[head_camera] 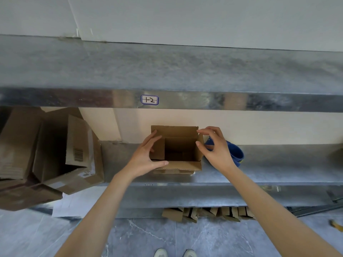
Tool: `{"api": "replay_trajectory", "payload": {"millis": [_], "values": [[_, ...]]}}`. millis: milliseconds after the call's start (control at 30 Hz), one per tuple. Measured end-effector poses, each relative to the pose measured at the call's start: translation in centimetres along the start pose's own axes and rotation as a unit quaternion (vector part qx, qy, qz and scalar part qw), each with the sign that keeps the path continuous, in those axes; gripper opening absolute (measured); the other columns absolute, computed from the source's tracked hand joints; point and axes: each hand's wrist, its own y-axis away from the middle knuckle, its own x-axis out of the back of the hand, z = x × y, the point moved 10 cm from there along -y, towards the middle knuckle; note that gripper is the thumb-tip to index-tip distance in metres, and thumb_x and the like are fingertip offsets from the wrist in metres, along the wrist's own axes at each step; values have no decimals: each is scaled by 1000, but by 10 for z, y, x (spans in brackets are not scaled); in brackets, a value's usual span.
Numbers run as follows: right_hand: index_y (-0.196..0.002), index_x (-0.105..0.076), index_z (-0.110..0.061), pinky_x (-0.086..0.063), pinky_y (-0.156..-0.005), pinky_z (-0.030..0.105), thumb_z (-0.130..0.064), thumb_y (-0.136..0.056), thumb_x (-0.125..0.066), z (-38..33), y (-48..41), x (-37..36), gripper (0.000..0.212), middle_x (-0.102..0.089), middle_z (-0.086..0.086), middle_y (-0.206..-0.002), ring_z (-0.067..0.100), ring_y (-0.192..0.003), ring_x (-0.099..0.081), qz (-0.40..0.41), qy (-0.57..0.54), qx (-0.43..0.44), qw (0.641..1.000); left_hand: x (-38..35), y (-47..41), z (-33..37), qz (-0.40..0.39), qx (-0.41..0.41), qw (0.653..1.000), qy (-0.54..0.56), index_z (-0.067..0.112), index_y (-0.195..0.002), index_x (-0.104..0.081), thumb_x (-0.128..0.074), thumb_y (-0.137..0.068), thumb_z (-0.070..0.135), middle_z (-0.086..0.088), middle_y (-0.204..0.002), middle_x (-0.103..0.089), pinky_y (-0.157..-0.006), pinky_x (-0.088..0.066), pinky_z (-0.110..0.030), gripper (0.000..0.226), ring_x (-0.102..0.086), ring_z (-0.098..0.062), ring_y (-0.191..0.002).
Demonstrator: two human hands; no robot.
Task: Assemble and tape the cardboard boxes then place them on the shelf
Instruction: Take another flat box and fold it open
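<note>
Cardboard box [178,166]: one, flaps up, on the metal shelf [278,164] between my hands. Left hand [148,154]: clamped on its left flap, thumb on the near flap. Right hand [217,149]: fingers spread, bent, tips touching the right flap (not closed round it). Blue tape dispenser [238,153]: one, behind my right hand. Large carton [78,145]: one, left of my left hand.
</note>
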Motion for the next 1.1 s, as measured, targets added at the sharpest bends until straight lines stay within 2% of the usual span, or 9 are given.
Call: {"api": "replay_trajectory", "payload": {"millis": [133,267,433,567,667,800,900,1000,1100], "values": [[-125,-60,-23,-55,-84,24,-19,-92,-67,-2,1,-23,34,-53,-6,-120,3,-111,-56,-83,-10,-13,996,1,-2,1,5,0,1000,-4,44,-147,-32,-83,-72,50,34,-153,-12,-79,-47,-16,91,-53,-1,-99],[-138,-46,-32,-44,-87,13,-48,-94,-55,11,10,-49,48,-60,-15,-117,-3,-110,-54,-203,-21,-85,975,7,-2,0,6,11,1000,23,55,-144,-29,-68,-59,83,45,-146,-10,-74,-45,-13,97,-53,2,-100],[-143,-33,-45,-38,-90,15,-73,-75,-57,21,15,-56,78,-56,-22,-120,-2,-112,-51,-269,2,-109,957,8,0,-10,-9,16,999,47,72,-132,-23,-73,-52,84,58,-134,-11,-91,-44,-20,94,-44,5,-114],[-137,-44,-37,-47,-95,26,-46,-69,-83,32,5,-42,80,-62,-15,-112,6,-109,-56,-184,0,-99,978,18,-4,-19,79,13,996,48,50,-140,-36,-82,-72,49,22,-146,-38,-71,-48,-8,82,-54,7,-98],[-128,-49,-29,-52,-90,34,-28,-67,-89,40,-1,-26,73,-57,-8,-110,12,-104,-56,-81,20,-84,993,25,-6,-25,147,20,987,53,33,-145,-36,-86,-74,27,12,-142,-36,-69,-51,-9,87,-60,-4,-90],[-140,-38,-35,-47,-86,24,-32,-69,-88,41,-2,-25,87,-42,-11,-132,7,-117,-46,-80,55,-50,994,20,-7,-26,126,9,992,33,37,-146,-34,-83,-78,29,11,-144,-29,-94,-49,-19,84,-49,-5,-114],[-139,-41,-38,-43,-89,22,-36,-78,-81,41,-2,-30,73,-38,-16,-137,5,-123,-42,-111,82,-30,990,17,-6,-26,106,-10,993,46,34,-124,-53,-81,-80,24,11,-144,-34,-107,-45,-35,53,-39,-9,-129],[-124,-59,-30,-46,-90,26,-39,-87,-71,43,1,-32,39,-42,-13,-133,8,-123,-45,-120,126,-14,985,16,-3,-26,109,-3,992,65,25,-110,-63,-80,-81,23,12,-140,-44,-103,-46,-32,34,-46,-7,-127],[-118,-60,-33,-47,-89,28,-45,-94,-58,49,4,-32,27,-46,-16,-126,6,-118,-47,-123,127,-37,984,14,1,-24,113,0,991,70,24,-110,-64,-79,-82,23,12,-135,-51,-99,-49,-29,32,-54,-3,-119]]}}
